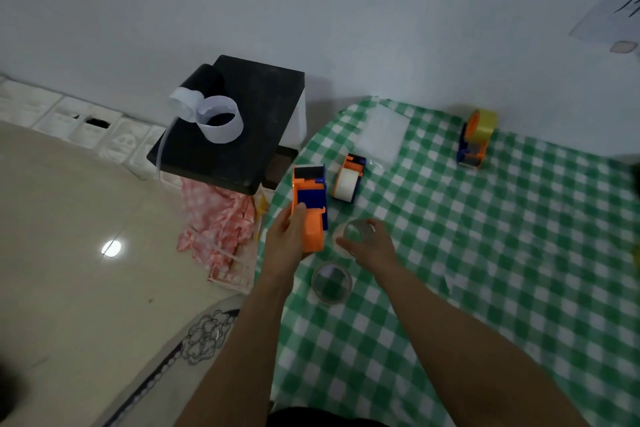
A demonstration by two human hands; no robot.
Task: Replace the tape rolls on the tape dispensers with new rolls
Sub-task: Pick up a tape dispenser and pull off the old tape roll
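My left hand (pixel 285 236) grips an orange and blue tape dispenser (pixel 310 201) near the table's left edge; no roll shows on it. Just right of it, my right hand (pixel 372 244) holds a clear tape roll (pixel 353 232) by its rim. A second clear roll (pixel 331 282) lies flat on the cloth below both hands. Behind them lies another orange dispenser (pixel 349 178) loaded with a whitish roll. Far back on the right stands a third dispenser (pixel 476 139) carrying a yellow roll.
The table (pixel 502 270) wears a green and white checked cloth. A clear plastic sheet (pixel 382 133) lies at its back. Left of the table stands a black stool (pixel 242 135) with curled white paper strips (pixel 214 116), and pink checked cloth (pixel 218 222) is heaped on the floor.
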